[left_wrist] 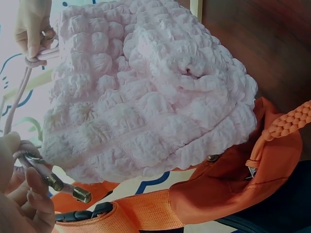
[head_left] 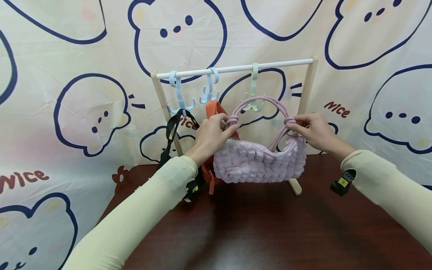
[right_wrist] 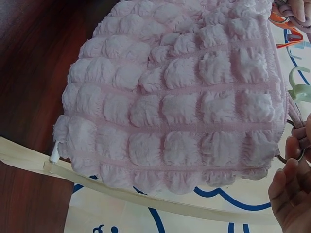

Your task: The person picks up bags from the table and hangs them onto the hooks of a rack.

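Note:
A puffy pale-pink handbag hangs in the air in front of the rack, held up by its rope handles. My left hand pinches the knot at the handle's left side, and my right hand pinches the knot at its right side. In the left wrist view, metal-tipped cord ends stick out by the left fingers. A metal ring shows beside the right fingers in the right wrist view. Just behind the top of the handles is a green hook on the rack's bar.
The rack has a white bar on wooden legs. Two blue hooks hang at its left, one with a black strap. Behind the handbag is an orange bag, partly hidden. Below lies a dark wooden table; a printed cloth forms the backdrop.

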`<state>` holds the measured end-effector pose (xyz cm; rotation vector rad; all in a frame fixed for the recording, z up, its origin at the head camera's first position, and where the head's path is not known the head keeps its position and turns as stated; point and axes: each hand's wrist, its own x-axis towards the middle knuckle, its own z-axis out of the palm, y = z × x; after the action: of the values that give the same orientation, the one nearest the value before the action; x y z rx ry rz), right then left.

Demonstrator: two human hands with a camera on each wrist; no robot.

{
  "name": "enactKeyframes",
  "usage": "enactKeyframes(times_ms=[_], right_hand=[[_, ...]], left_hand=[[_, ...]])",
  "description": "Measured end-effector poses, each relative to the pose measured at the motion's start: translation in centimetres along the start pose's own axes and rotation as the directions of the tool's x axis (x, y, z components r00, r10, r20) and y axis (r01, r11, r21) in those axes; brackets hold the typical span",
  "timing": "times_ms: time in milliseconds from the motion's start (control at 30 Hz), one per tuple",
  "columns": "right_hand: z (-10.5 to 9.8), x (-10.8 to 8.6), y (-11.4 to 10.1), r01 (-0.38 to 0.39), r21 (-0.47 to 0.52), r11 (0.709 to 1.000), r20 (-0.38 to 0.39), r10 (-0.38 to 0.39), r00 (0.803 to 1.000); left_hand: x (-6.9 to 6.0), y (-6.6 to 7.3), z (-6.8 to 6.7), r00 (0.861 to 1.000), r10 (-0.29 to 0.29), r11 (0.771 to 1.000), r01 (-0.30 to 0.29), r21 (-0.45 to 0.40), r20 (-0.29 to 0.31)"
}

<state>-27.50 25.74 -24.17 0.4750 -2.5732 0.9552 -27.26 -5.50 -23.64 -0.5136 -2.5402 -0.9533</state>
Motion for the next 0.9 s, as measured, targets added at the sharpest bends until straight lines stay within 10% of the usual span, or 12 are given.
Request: enactKeyframes(times_ms=[900], right_hand=[[0.83, 0.18, 0.55, 0.006, -0.01, 1.0, 0.057, -0.005, 0.998]], left_hand=[[0.15, -0.4, 0.72, 1.0, -0.026, 0.999, 0.025, 0.032, 0.007]])
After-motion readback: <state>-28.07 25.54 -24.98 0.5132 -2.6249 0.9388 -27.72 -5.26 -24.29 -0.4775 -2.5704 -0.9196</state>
